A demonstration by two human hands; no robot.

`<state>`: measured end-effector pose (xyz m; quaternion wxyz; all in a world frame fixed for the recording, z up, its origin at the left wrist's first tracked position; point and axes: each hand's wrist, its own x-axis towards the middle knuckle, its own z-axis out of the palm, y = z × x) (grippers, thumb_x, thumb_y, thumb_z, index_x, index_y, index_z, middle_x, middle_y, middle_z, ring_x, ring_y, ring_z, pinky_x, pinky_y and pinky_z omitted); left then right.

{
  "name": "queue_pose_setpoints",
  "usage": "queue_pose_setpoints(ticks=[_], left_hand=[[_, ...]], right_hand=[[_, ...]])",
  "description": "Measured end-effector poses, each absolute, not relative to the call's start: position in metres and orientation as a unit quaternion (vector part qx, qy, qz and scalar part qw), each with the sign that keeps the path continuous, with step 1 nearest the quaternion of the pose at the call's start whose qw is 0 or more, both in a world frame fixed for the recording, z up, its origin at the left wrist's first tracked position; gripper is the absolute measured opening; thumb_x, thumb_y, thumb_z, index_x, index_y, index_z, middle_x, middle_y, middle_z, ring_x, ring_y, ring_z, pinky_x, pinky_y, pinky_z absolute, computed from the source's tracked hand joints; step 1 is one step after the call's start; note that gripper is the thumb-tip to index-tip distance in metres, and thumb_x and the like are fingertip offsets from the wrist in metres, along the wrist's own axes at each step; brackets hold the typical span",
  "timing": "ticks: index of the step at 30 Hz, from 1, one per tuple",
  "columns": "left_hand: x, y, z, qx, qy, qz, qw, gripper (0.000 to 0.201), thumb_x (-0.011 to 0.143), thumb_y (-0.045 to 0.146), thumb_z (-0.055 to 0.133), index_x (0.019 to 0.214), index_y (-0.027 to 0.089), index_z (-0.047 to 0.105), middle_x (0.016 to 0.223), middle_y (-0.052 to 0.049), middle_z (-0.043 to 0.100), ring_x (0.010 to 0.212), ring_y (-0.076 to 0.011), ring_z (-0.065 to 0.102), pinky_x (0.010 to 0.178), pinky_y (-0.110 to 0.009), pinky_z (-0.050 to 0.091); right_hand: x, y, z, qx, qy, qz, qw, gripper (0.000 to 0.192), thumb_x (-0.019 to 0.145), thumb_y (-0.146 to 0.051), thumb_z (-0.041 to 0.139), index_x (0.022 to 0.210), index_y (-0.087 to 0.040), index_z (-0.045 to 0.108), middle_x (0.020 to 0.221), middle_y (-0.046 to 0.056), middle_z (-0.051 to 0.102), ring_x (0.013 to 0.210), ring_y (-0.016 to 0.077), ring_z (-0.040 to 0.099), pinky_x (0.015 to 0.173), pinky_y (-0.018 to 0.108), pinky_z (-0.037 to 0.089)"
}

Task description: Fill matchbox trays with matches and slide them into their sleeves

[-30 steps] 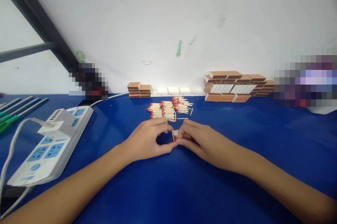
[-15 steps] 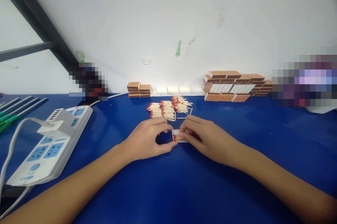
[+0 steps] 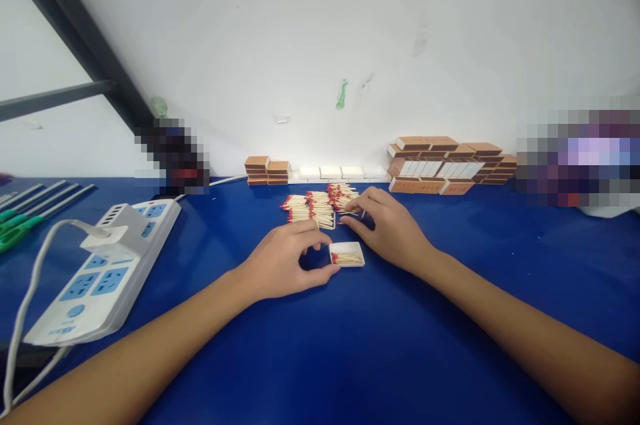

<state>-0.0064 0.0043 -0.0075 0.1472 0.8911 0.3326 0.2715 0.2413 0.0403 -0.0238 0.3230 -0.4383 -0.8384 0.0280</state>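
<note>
Left hand pinching white card tray (few matches inside), right hand fingering red-tipped matches

Scuffed white wall behind a blue table, dark metal frame at left.

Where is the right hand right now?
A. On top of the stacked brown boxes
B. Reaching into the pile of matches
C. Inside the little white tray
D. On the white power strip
B: the right hand has its fingers at the pile of matches, beyond the little white tray that the left hand touches.
</note>
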Motion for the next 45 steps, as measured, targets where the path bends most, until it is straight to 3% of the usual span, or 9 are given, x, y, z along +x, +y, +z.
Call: queue_pose_setpoints(ticks=[9, 18, 27, 33, 40, 45], left_hand=[[-0.006, 0.004, -0.008, 0.889, 0.339, 0.266, 0.158, 0.029, 0.090, 0.040, 0.075, 0.110, 0.020, 0.073, 0.092, -0.002, 0.069, 0.077, -0.0157, 0.063, 0.067, -0.029, 0.051], [-0.004, 0.004, -0.010, 0.890, 0.334, 0.269, 0.157, 0.029, 0.090, 0.040, 0.075, 0.110, 0.019, 0.073, 0.092, -0.002, 0.069, 0.076, -0.0152, 0.062, 0.069, -0.030, 0.051], [-0.005, 0.006, -0.011, 0.886, 0.343, 0.268, 0.158, 0.029, 0.090, 0.041, 0.076, 0.109, 0.020, 0.073, 0.091, 0.000, 0.067, 0.073, -0.0135, 0.060, 0.069, -0.029, 0.050], [-0.006, 0.005, -0.011, 0.884, 0.347, 0.269, 0.160, 0.028, 0.090, 0.040, 0.076, 0.110, 0.020, 0.073, 0.091, 0.000, 0.067, 0.074, -0.0139, 0.061, 0.069, -0.029, 0.050], [-0.006, 0.006, -0.010, 0.884, 0.348, 0.268, 0.163, 0.028, 0.090, 0.040, 0.076, 0.110, 0.021, 0.073, 0.091, -0.001, 0.068, 0.074, -0.0141, 0.061, 0.069, -0.029, 0.050], [-0.007, 0.007, -0.009, 0.886, 0.349, 0.263, 0.157, 0.028, 0.090, 0.040, 0.076, 0.110, 0.021, 0.073, 0.091, -0.001, 0.068, 0.074, -0.0143, 0.061, 0.069, -0.030, 0.049]], right_hand=[[0.251, 0.042, -0.019, -0.441, -0.855, 0.047, 0.269, 0.017, 0.101, -0.030, 0.062, 0.113, -0.018, 0.066, 0.108, 0.011, 0.060, 0.101, 0.0267, 0.059, 0.090, 0.043, 0.052], [0.247, 0.052, -0.024, -0.444, -0.859, 0.028, 0.253, 0.009, 0.103, -0.023, 0.058, 0.096, -0.019, 0.062, 0.101, 0.010, 0.061, 0.099, 0.0267, 0.056, 0.088, 0.040, 0.049], [0.251, 0.053, -0.031, -0.434, -0.876, -0.044, 0.207, 0.017, 0.106, -0.028, 0.054, 0.093, -0.020, 0.061, 0.099, 0.011, 0.062, 0.094, 0.0279, 0.054, 0.084, 0.041, 0.047], [0.256, 0.048, -0.028, -0.440, -0.876, 0.015, 0.199, 0.021, 0.106, -0.030, 0.055, 0.090, -0.019, 0.062, 0.097, 0.010, 0.063, 0.093, 0.0267, 0.055, 0.084, 0.040, 0.048], [0.254, 0.045, -0.030, -0.425, -0.891, -0.070, 0.142, 0.029, 0.109, -0.029, 0.046, 0.093, -0.014, 0.066, 0.095, 0.015, 0.062, 0.091, 0.0290, 0.054, 0.082, 0.042, 0.048], [0.254, 0.044, -0.027, -0.412, -0.900, -0.064, 0.127, 0.035, 0.111, -0.029, 0.038, 0.095, -0.014, 0.065, 0.098, 0.017, 0.063, 0.093, 0.0295, 0.055, 0.083, 0.043, 0.048]])
